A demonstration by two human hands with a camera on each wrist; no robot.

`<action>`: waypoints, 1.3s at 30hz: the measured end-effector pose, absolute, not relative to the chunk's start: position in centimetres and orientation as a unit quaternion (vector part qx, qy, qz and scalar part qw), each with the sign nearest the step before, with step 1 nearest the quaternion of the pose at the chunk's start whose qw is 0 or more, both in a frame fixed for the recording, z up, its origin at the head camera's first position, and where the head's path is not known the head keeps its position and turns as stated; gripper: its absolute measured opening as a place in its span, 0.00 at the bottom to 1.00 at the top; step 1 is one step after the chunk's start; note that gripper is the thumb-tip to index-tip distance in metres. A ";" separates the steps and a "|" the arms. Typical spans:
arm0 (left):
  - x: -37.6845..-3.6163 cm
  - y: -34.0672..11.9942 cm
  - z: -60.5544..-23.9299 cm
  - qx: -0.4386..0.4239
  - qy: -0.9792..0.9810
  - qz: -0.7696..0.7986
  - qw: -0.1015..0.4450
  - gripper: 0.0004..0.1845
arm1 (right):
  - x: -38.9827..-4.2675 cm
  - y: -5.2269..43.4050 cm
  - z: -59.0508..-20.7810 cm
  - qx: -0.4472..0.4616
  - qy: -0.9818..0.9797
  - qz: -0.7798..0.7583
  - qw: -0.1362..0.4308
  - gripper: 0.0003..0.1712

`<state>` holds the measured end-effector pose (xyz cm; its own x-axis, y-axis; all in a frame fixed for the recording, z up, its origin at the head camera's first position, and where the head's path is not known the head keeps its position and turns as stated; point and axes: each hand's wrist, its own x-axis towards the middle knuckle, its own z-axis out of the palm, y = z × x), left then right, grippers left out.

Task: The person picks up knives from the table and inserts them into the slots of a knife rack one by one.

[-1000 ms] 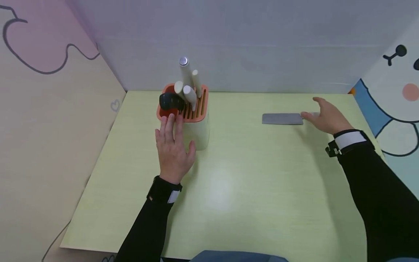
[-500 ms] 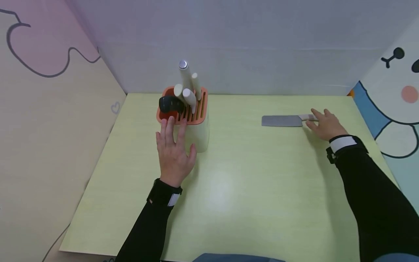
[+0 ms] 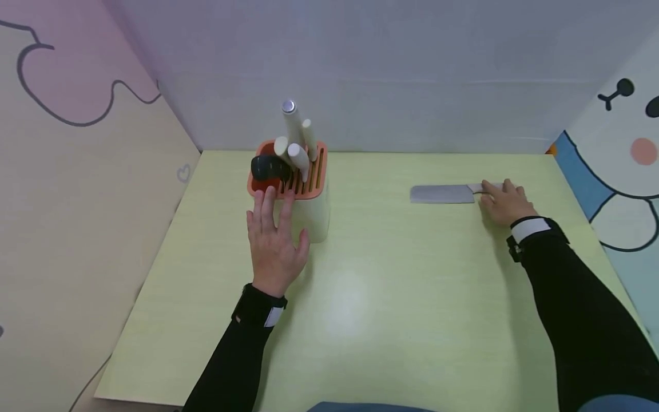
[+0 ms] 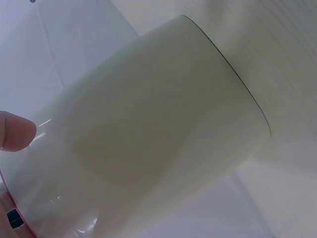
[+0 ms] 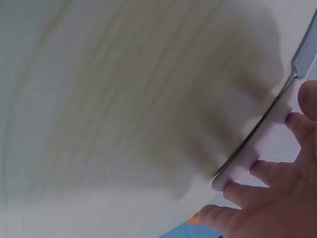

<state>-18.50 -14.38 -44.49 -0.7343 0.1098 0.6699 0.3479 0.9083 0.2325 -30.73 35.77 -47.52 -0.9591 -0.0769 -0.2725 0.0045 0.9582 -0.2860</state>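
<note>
head view: right hand [image 3: 503,201] has come down onto the cleaver [image 3: 443,194] handle, fingers curling over it; a second ago it hovered open above. cleaver lies flat on the table [image 3: 391,297], right of centre, unmoved. left hand [image 3: 274,237] stays flat and open against the knife block [image 3: 304,197], steadying it. grasp looks begun, lift not yet.

left wrist view: block wall [image 4: 158,129] fills the frame, a fingertip [image 4: 15,130] touching it.

right wrist view: blurred; fingers [image 5: 242,191] wrap the pale handle [image 5: 257,148], blade at the top right edge.
</note>
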 end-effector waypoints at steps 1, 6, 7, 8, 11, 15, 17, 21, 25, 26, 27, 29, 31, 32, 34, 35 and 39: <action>-18.5 -14.4 -44.5 -0.125 -0.915 -0.174 0.343 0.47 | -30.8 35.6 -47.7 -0.020 0.980 -0.142 0.140 0.38; -18.6 -14.3 -44.5 -0.125 -0.913 -0.174 0.348 0.48 | -31.0 34.0 -48.0 -0.036 0.981 -0.136 0.133 0.36; -18.6 -14.3 -44.5 -0.125 -0.913 -0.174 0.348 0.48 | -31.0 33.6 -47.9 -0.040 0.981 -0.136 0.132 0.35; -18.6 -14.3 -44.5 -0.124 -0.912 -0.175 0.349 0.47 | -30.9 33.1 -47.8 -0.046 0.981 -0.138 0.132 0.35; -18.6 -14.3 -44.4 -0.124 -0.913 -0.176 0.348 0.47 | -31.0 31.6 -47.6 -0.067 0.978 -0.142 0.134 0.34; -18.7 -14.3 -44.5 -0.123 -0.913 -0.174 0.348 0.47 | -31.1 29.7 -47.7 -0.100 0.976 -0.137 0.136 0.31; -18.8 -14.3 -44.5 -0.123 -0.912 -0.174 0.350 0.47 | -31.0 28.7 -47.9 -0.112 0.975 -0.136 0.132 0.30; -18.9 -14.2 -44.6 -0.124 -0.911 -0.175 0.353 0.47 | -31.0 27.2 -48.0 -0.139 0.973 -0.139 0.117 0.28; -19.0 -14.1 -44.7 -0.123 -0.910 -0.176 0.355 0.48 | -30.8 26.1 -48.1 -0.167 0.967 -0.156 0.110 0.26; -19.0 -14.1 -44.7 -0.123 -0.910 -0.176 0.355 0.48 | -30.7 25.8 -48.1 -0.176 0.965 -0.160 0.108 0.26; -19.0 -14.1 -44.7 -0.123 -0.910 -0.176 0.356 0.48 | -30.6 25.6 -48.2 -0.186 0.963 -0.163 0.106 0.25; -19.1 -14.1 -44.7 -0.123 -0.910 -0.175 0.356 0.48 | -30.4 25.1 -48.4 -0.203 0.958 -0.172 0.105 0.24; -19.1 -14.1 -44.7 -0.123 -0.910 -0.173 0.357 0.48 | -30.2 24.6 -48.6 -0.221 0.954 -0.174 0.102 0.24; -19.1 -14.1 -44.7 -0.123 -0.910 -0.172 0.356 0.48 | -30.1 24.4 -48.7 -0.229 0.952 -0.177 0.100 0.24; -19.0 -14.0 -44.6 -0.124 -0.910 -0.170 0.356 0.48 | -29.9 23.8 -48.8 -0.237 0.949 -0.183 0.098 0.23; -19.0 -14.0 -44.6 -0.123 -0.911 -0.170 0.356 0.48 | -29.9 23.5 -48.9 -0.242 0.948 -0.184 0.096 0.23; -18.9 -14.0 -44.4 -0.123 -0.912 -0.169 0.353 0.48 | -29.6 22.3 -48.9 -0.259 0.943 -0.186 0.092 0.22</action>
<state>-18.91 -14.03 -44.43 -0.7200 0.1055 0.6860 0.3437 0.9129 0.2203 -29.57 22.27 -48.94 -0.8495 -0.5221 -0.0762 -0.4539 0.7967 -0.3990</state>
